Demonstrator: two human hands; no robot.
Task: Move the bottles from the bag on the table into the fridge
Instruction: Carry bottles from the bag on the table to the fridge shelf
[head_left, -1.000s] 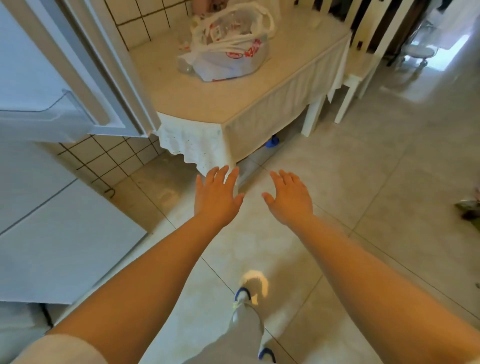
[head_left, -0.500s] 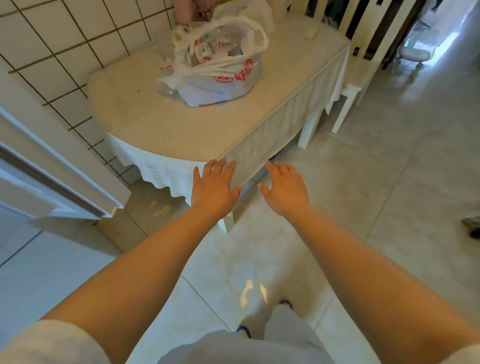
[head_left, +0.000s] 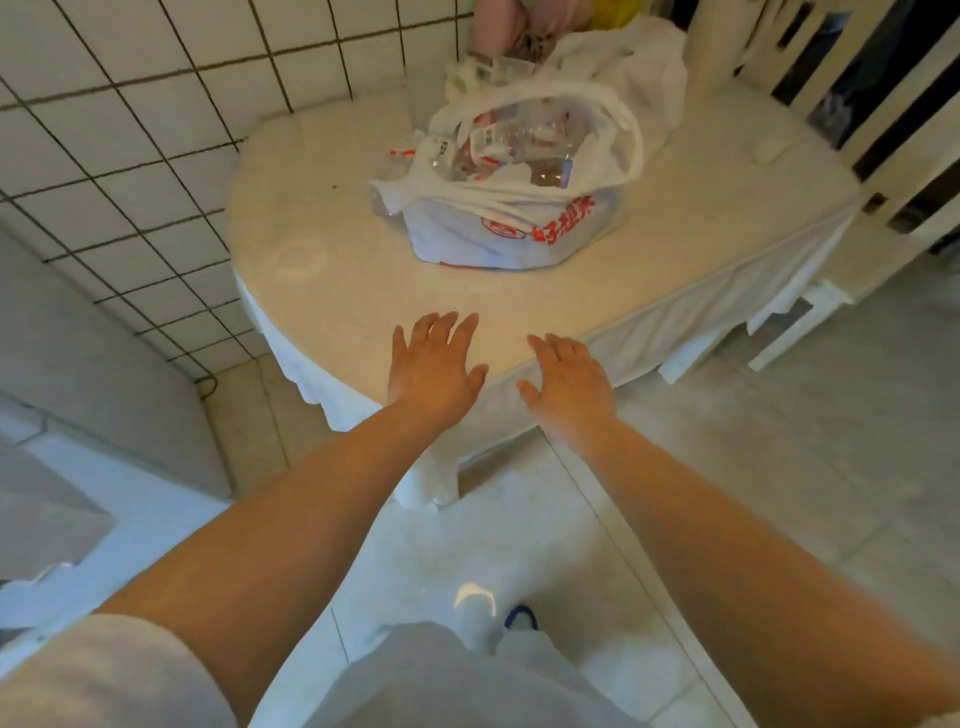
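Note:
A white plastic bag (head_left: 519, 228) with red print sits open on the pale table (head_left: 322, 260). Clear plastic bottles (head_left: 511, 143) with red-and-white labels lie inside it, partly hidden by the bag's handles. My left hand (head_left: 434, 364) and my right hand (head_left: 569, 382) reach forward over the table's near edge, palms down, fingers straight and spread. Both hands are empty and well short of the bag. Part of the white fridge (head_left: 78, 519) shows at the lower left.
A tiled wall (head_left: 130, 156) runs along the table's left and back. White chairs (head_left: 883, 171) stand at the right of the table. More bags and clutter (head_left: 524, 31) lie behind the printed bag. Tiled floor (head_left: 779, 441) spreads to the right.
I have stepped closer to the table and turned away from the fridge. The bag now lies nearer, and both hands have come over the table's near edge.

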